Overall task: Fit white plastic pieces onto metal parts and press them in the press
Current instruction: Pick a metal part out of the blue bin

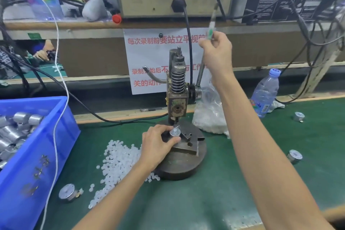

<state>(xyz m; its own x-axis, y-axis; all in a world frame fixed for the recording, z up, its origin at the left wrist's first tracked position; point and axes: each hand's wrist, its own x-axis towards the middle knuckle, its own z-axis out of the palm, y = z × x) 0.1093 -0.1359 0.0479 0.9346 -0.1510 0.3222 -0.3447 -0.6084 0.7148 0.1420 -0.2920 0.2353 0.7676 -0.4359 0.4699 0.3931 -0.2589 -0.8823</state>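
Silvery round metal part (175,132) on press base (183,167), left fingers (172,142) around it, right fingers (206,45) around lever (200,74).

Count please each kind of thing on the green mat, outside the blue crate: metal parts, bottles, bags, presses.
Metal parts lying on the mat: 3
Metal part on the press: 1
Water bottle: 1
Bag of white pieces: 1
Press: 1
Total: 7
Loose white pieces: too many to count, left out.

Matt green mat (214,183) – worn, rusty metal press (177,99); glossy blue plastic bin (37,155); translucent white plastic pieces (115,162).
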